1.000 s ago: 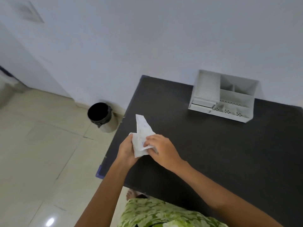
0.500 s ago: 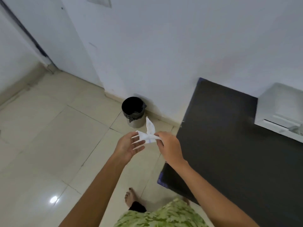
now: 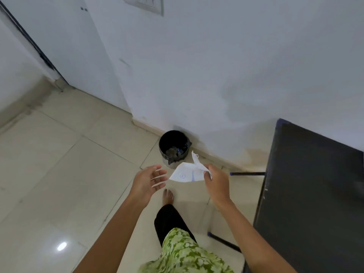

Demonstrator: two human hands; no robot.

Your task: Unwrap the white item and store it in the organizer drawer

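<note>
My right hand [image 3: 214, 181] pinches a crumpled white paper wrapper [image 3: 187, 173] with a small blue mark on it, held over the tiled floor just in front of the bin. To its left my left hand [image 3: 150, 181] is open with fingers spread, a little apart from the paper. Whether the paper holds anything inside cannot be told. The organizer is out of view.
A black bin [image 3: 173, 148] lined with a dark bag stands on the floor against the white wall, just beyond the paper. The dark table [image 3: 315, 194] fills the right side, its metal legs [image 3: 246, 173] showing. My bare foot [image 3: 167, 197] is on the cream tiles.
The view has swung left, off the table and toward the floor and bin. My left hand has let go of the paper and opened. The right hand has carried the paper toward the bin.
</note>
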